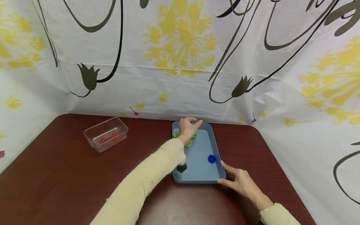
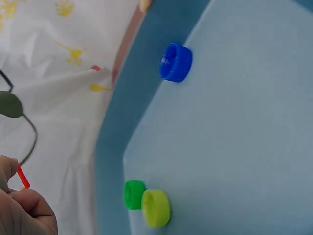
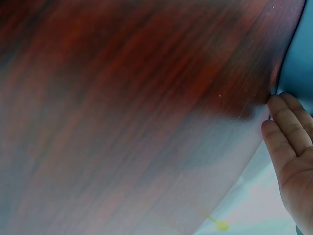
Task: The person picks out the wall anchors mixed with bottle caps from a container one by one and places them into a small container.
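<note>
My left hand [image 1: 187, 128] reaches over the far end of a blue-grey tray [image 1: 199, 181]. Between thumb and finger it pinches a thin red piece [image 2: 23, 177], mostly hidden by the fingers. Below that hand, a green bottle cap [image 2: 134, 194] lies beside a yellow-green bottle cap [image 2: 156, 208] in the tray; another yellow-green cap [image 1: 175, 134] shows left of the wrist. Toward the tray's right wall is a blue bottle cap [image 1: 212, 159]. My right hand [image 1: 243, 182] touches the tray's near right corner, its extended fingers [image 3: 288, 120] against the outer wall.
A clear plastic box [image 1: 97, 128] holding several small red pieces stands to the left on the dark red-brown table [image 1: 56, 175]. White cloth [image 1: 157, 78] with yellow and dark flower prints rises behind the table. The left sleeve [image 1: 146, 181] crosses the tray's left side.
</note>
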`<action>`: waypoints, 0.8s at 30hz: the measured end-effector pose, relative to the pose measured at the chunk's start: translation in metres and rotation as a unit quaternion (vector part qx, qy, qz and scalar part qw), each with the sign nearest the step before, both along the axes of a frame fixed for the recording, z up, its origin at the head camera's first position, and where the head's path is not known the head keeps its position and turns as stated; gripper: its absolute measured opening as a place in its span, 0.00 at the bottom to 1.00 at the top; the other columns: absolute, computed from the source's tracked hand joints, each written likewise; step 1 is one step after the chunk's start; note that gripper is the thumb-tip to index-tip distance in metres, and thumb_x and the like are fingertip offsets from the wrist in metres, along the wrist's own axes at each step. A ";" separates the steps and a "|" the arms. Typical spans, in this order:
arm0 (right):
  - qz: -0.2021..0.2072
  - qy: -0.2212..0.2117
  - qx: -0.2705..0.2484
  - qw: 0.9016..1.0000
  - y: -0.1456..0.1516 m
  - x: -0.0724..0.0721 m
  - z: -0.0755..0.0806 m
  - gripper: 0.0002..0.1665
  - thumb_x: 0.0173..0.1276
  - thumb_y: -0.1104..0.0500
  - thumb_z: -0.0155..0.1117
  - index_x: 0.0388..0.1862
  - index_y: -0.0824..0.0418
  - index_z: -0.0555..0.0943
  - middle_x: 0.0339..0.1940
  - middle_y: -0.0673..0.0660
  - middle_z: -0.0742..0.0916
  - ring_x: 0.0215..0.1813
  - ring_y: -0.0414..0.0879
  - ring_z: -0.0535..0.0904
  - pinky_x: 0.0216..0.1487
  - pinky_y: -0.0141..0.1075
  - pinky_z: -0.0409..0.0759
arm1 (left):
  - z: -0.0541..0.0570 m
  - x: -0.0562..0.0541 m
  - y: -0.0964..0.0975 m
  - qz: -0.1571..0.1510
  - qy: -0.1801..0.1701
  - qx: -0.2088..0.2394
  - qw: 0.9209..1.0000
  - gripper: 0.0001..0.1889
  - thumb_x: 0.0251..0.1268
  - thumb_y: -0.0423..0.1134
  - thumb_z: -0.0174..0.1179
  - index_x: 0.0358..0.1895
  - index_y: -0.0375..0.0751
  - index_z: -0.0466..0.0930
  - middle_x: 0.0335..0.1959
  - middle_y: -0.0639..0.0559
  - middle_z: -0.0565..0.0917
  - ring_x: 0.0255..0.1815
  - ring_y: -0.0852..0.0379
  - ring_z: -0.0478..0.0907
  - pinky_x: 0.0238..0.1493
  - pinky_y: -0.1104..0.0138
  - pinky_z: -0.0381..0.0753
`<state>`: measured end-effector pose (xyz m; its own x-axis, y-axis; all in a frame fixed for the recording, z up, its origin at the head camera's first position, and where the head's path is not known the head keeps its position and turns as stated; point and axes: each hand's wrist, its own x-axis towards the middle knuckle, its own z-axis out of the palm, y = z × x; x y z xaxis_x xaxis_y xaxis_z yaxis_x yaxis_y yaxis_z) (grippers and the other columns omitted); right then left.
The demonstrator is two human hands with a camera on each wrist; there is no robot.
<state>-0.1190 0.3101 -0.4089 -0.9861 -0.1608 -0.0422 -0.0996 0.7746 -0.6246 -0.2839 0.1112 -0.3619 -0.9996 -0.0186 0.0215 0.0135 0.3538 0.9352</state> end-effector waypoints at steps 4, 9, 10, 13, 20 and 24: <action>-0.001 0.009 0.006 1.000 0.001 0.000 0.001 0.46 0.55 0.44 0.70 0.69 0.61 0.66 0.62 0.65 0.76 0.55 0.57 0.80 0.45 0.39 0.81 | 0.010 0.002 -0.016 -0.018 0.028 0.023 0.999 0.15 0.60 0.49 0.63 0.43 0.43 0.84 0.47 0.48 0.79 0.48 0.52 0.74 0.46 0.63 0.75; 0.009 0.028 0.013 0.999 0.000 0.001 0.000 0.45 0.55 0.44 0.70 0.68 0.62 0.67 0.61 0.66 0.77 0.53 0.57 0.80 0.44 0.39 0.81 | 0.013 -0.001 -0.045 -0.017 0.055 0.036 0.998 0.14 0.60 0.47 0.64 0.44 0.42 0.84 0.48 0.48 0.81 0.50 0.52 0.77 0.48 0.62 0.77; 0.011 0.028 0.013 0.999 0.000 0.001 0.000 0.45 0.55 0.44 0.70 0.68 0.62 0.68 0.61 0.66 0.76 0.53 0.57 0.81 0.44 0.39 0.81 | 0.012 -0.002 -0.052 -0.016 0.056 0.039 0.998 0.14 0.60 0.46 0.64 0.44 0.41 0.84 0.49 0.48 0.81 0.51 0.51 0.76 0.49 0.61 0.77; 0.013 0.023 0.011 1.000 -0.001 0.000 -0.002 0.45 0.56 0.44 0.69 0.68 0.62 0.67 0.62 0.66 0.76 0.53 0.56 0.81 0.44 0.39 0.81 | 0.008 -0.005 -0.078 -0.009 0.063 0.023 0.998 0.14 0.60 0.45 0.64 0.43 0.41 0.84 0.50 0.47 0.80 0.53 0.50 0.75 0.52 0.60 0.76; 0.005 0.020 0.017 1.000 -0.002 0.000 0.000 0.45 0.55 0.44 0.70 0.68 0.62 0.67 0.61 0.68 0.76 0.52 0.57 0.81 0.42 0.38 0.82 | 0.000 -0.008 -0.149 0.010 0.102 -0.085 0.991 0.14 0.59 0.45 0.64 0.42 0.40 0.85 0.48 0.45 0.82 0.53 0.47 0.75 0.52 0.57 0.74; 0.003 0.035 0.025 0.999 -0.002 0.000 -0.001 0.45 0.55 0.44 0.70 0.67 0.62 0.68 0.60 0.68 0.77 0.50 0.56 0.82 0.40 0.37 0.82 | -0.002 -0.006 -0.190 0.030 0.105 -0.144 0.984 0.15 0.60 0.46 0.63 0.43 0.38 0.84 0.48 0.42 0.81 0.55 0.45 0.71 0.55 0.54 0.69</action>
